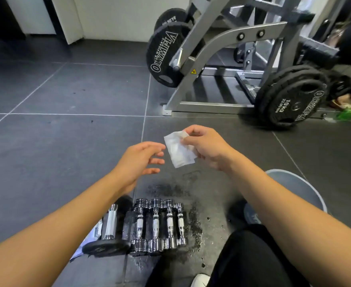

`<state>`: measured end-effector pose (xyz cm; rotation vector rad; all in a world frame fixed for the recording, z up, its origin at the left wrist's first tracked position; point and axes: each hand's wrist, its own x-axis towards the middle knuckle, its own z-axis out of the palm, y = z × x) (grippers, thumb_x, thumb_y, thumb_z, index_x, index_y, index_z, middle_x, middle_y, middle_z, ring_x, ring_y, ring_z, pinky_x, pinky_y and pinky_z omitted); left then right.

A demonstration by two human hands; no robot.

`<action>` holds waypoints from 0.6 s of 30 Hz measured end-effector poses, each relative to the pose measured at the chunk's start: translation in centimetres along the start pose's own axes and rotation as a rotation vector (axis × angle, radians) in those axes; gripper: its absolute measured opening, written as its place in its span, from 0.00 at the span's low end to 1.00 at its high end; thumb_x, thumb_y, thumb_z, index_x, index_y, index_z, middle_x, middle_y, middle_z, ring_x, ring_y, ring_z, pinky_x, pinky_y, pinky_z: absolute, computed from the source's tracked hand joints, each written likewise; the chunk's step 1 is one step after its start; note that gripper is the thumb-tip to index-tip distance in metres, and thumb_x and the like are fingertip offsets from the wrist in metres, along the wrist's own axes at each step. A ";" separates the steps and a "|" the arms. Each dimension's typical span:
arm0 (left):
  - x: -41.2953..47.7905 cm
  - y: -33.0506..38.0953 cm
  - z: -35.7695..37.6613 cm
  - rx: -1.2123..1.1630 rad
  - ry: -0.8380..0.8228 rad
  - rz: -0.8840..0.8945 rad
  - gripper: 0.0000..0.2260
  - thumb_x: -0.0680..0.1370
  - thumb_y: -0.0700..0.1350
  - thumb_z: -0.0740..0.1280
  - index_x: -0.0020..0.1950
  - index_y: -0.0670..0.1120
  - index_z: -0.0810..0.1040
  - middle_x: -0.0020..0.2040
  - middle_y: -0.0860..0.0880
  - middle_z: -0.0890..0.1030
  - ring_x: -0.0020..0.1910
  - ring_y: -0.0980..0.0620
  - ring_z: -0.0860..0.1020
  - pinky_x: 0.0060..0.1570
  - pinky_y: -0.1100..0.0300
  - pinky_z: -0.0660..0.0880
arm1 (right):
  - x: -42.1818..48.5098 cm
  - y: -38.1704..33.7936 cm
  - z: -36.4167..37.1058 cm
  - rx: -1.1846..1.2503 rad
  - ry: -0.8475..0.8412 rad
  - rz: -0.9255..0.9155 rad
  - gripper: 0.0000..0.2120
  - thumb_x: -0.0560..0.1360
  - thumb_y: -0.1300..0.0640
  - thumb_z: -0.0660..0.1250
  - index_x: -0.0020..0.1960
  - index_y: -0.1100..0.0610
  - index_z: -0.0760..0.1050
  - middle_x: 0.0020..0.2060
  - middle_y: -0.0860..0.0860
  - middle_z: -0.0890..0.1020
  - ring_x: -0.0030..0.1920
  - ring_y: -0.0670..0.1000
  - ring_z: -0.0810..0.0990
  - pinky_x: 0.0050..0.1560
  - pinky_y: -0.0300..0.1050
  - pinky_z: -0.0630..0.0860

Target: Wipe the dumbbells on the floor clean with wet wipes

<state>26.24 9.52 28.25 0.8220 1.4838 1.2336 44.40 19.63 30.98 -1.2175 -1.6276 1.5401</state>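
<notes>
Pinched between the thumb and curled fingers of the right hand (206, 148), the wet wipe (178, 150) was held by its upper right corner, clear of the tiled floor (67, 152). The sheet hung partly folded, white and creased. The left hand (141, 160) was beside the wipe's left edge with fingers spread and relaxed, gripping nothing; contact with the wipe could not be confirmed.

Four chrome dumbbells (155, 224) lay side by side on the floor toward the near edge of the view, below and between both forearms, handles running away from the person. They touched or nearly touched each other. A larger black-headed dumbbell (110, 224) with a chrome handle lay just left of that row. A white packet (96, 232) showed partly beneath it; its markings were unreadable.

Wet patches (166, 189) darkened the floor just beyond the row and along its right side. A black-clad knee (253, 255) was at the lower right, with a grey round object (298, 189) beyond it. A steel weight machine (212, 44) stood at the far right of the floor, well apart from the dumbbells, carrying black weight plates (292, 98).
</notes>
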 end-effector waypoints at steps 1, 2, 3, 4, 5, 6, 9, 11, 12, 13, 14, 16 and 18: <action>0.3 -0.1 0.7 0.017 -0.017 0.000 0.08 0.81 0.44 0.68 0.55 0.46 0.86 0.56 0.43 0.85 0.48 0.48 0.85 0.47 0.51 0.83 | -0.1 0.5 -1.2 0.034 0.038 0.009 0.08 0.75 0.67 0.70 0.45 0.55 0.81 0.37 0.51 0.80 0.31 0.48 0.76 0.27 0.37 0.69; 0.6 -0.2 1.3 0.032 -0.033 -0.001 0.08 0.81 0.44 0.68 0.55 0.47 0.86 0.55 0.43 0.85 0.48 0.47 0.85 0.46 0.52 0.83 | -0.4 1.2 -2.5 0.078 0.079 0.024 0.08 0.74 0.67 0.70 0.44 0.55 0.81 0.38 0.52 0.81 0.34 0.50 0.77 0.28 0.38 0.70; 0.9 -0.4 2.0 0.043 -0.046 -0.005 0.08 0.81 0.44 0.68 0.54 0.47 0.86 0.55 0.43 0.85 0.49 0.47 0.85 0.46 0.52 0.82 | -0.7 2.0 -3.9 0.115 0.125 0.042 0.08 0.74 0.67 0.70 0.45 0.55 0.81 0.40 0.53 0.82 0.37 0.51 0.79 0.30 0.39 0.72; 1.1 -0.5 2.8 0.051 -0.057 -0.006 0.08 0.81 0.44 0.68 0.54 0.47 0.86 0.55 0.44 0.86 0.49 0.47 0.85 0.46 0.51 0.82 | -1.1 3.1 -5.5 0.139 0.178 0.054 0.07 0.75 0.67 0.69 0.46 0.56 0.81 0.41 0.53 0.82 0.39 0.52 0.80 0.31 0.39 0.73; 1.2 -0.6 3.4 0.060 -0.071 -0.011 0.08 0.81 0.44 0.68 0.54 0.47 0.86 0.55 0.43 0.86 0.49 0.47 0.85 0.46 0.51 0.82 | -1.5 4.3 -7.0 0.147 0.234 0.075 0.06 0.75 0.67 0.69 0.48 0.58 0.81 0.42 0.53 0.83 0.39 0.52 0.80 0.32 0.40 0.74; 1.3 -0.8 4.1 0.065 -0.088 -0.012 0.08 0.81 0.44 0.68 0.54 0.46 0.86 0.54 0.43 0.86 0.48 0.47 0.85 0.47 0.51 0.82 | -2.1 5.6 -8.6 0.159 0.294 0.096 0.06 0.75 0.66 0.68 0.50 0.59 0.81 0.43 0.53 0.83 0.39 0.52 0.80 0.32 0.41 0.74; 1.5 -1.2 6.1 0.089 -0.145 -0.014 0.08 0.81 0.44 0.68 0.55 0.45 0.86 0.54 0.42 0.86 0.48 0.47 0.85 0.50 0.48 0.82 | -4.1 9.2 -13.6 0.186 0.517 0.162 0.06 0.75 0.66 0.68 0.49 0.58 0.80 0.39 0.53 0.81 0.37 0.53 0.78 0.29 0.40 0.72; 1.7 -1.5 7.3 0.113 -0.182 -0.008 0.08 0.82 0.44 0.67 0.55 0.45 0.85 0.54 0.42 0.86 0.48 0.46 0.85 0.53 0.46 0.82 | -5.6 11.5 -17.1 0.192 0.645 0.221 0.07 0.75 0.67 0.67 0.49 0.58 0.80 0.38 0.54 0.80 0.36 0.53 0.78 0.28 0.39 0.73; 1.9 -1.7 7.7 0.119 -0.193 -0.006 0.08 0.82 0.44 0.67 0.55 0.45 0.85 0.54 0.42 0.86 0.48 0.46 0.85 0.53 0.46 0.82 | -6.1 12.8 -18.7 0.188 0.696 0.247 0.07 0.75 0.67 0.67 0.49 0.57 0.80 0.38 0.54 0.80 0.36 0.54 0.77 0.30 0.41 0.74; 1.8 -1.8 8.2 0.134 -0.206 -0.002 0.08 0.82 0.43 0.67 0.55 0.45 0.85 0.54 0.42 0.86 0.48 0.46 0.85 0.53 0.45 0.82 | -6.5 13.9 -20.2 0.169 0.746 0.281 0.07 0.75 0.67 0.67 0.49 0.57 0.81 0.39 0.55 0.80 0.37 0.55 0.77 0.33 0.43 0.75; 1.9 -1.9 8.5 0.139 -0.219 -0.001 0.08 0.83 0.43 0.67 0.55 0.45 0.85 0.54 0.42 0.86 0.48 0.46 0.85 0.53 0.46 0.82 | -6.9 15.1 -21.5 0.151 0.785 0.303 0.07 0.75 0.66 0.68 0.50 0.57 0.81 0.39 0.55 0.80 0.39 0.55 0.77 0.37 0.46 0.76; 1.7 -2.1 9.1 0.145 -0.245 0.001 0.08 0.83 0.43 0.67 0.55 0.45 0.85 0.54 0.42 0.86 0.50 0.45 0.85 0.53 0.46 0.82 | -7.8 17.2 -23.5 0.042 0.846 0.342 0.09 0.75 0.64 0.68 0.54 0.57 0.82 0.39 0.55 0.81 0.40 0.55 0.78 0.41 0.49 0.76; 1.7 -2.0 9.1 0.158 -0.220 0.001 0.08 0.83 0.43 0.67 0.55 0.45 0.85 0.53 0.43 0.86 0.51 0.43 0.85 0.52 0.46 0.81 | -8.2 18.6 -24.4 -0.128 0.816 0.354 0.12 0.75 0.63 0.68 0.57 0.55 0.81 0.42 0.52 0.82 0.41 0.54 0.79 0.43 0.47 0.76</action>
